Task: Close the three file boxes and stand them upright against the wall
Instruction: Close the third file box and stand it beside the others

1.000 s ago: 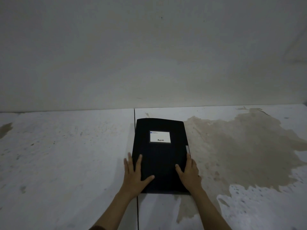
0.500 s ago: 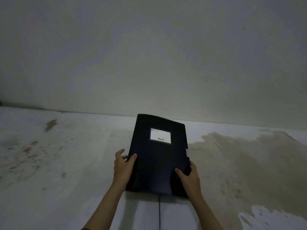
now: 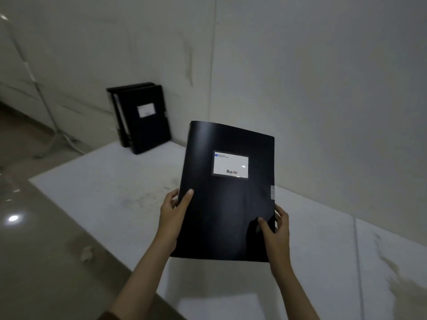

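Observation:
A closed black file box [image 3: 227, 204] with a white label is up in the air above the white surface, its front face toward me. My left hand [image 3: 173, 213] grips its lower left edge, thumb on the front. My right hand [image 3: 276, 225] grips its lower right edge near the side tab. Two more black file boxes [image 3: 144, 118] stand upright together against the wall [image 3: 300, 77] at the far left end of the surface, the front one showing a white label.
The white surface [image 3: 111, 188] has scuffs and a brownish stain at the right. Its left edge drops to a glossy tan floor [image 3: 34, 250]. A thin metal stand [image 3: 48, 109] rises by the wall at the far left.
The file box lay flat under both palms, then both hands took its sides and lifted it off the surface. My view has swung left, bringing the two standing boxes into sight.

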The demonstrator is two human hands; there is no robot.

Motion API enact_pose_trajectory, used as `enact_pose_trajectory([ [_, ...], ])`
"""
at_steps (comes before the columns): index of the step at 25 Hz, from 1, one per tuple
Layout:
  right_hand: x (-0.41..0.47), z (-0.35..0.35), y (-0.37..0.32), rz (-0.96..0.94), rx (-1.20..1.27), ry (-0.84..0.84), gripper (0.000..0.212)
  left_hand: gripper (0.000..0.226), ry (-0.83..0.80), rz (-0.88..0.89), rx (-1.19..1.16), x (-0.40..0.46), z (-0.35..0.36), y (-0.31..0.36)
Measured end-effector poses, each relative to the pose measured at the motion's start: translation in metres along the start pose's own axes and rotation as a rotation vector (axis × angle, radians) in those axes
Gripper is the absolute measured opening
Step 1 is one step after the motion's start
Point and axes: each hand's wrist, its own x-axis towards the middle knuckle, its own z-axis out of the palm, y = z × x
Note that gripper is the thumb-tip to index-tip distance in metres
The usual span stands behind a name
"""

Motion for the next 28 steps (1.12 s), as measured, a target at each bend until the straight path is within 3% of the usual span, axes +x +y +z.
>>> enact_pose_trajectory([
  [5,0.006,0.117,-0.022,-0.072,0.058,-0.1,0.04,0.049,0.058,0.068,-0.017,0.026,-0.103,0.03],
  [11,0.02,0.206,-0.035,-0.141,0.086,-0.134,0.044,0.049,0.06,0.118,-0.007,0.069,-0.178,0.065],
  [18,0.069,0.281,-0.029,-0.171,0.079,-0.201,0.044,0.05,0.067,0.226,-0.011,0.163,-0.217,0.106],
  [28,0.16,0.356,-0.03,-0.169,-0.04,-0.236,0.042,0.042,0.145,0.242,-0.171,0.283,-0.217,0.126],
])
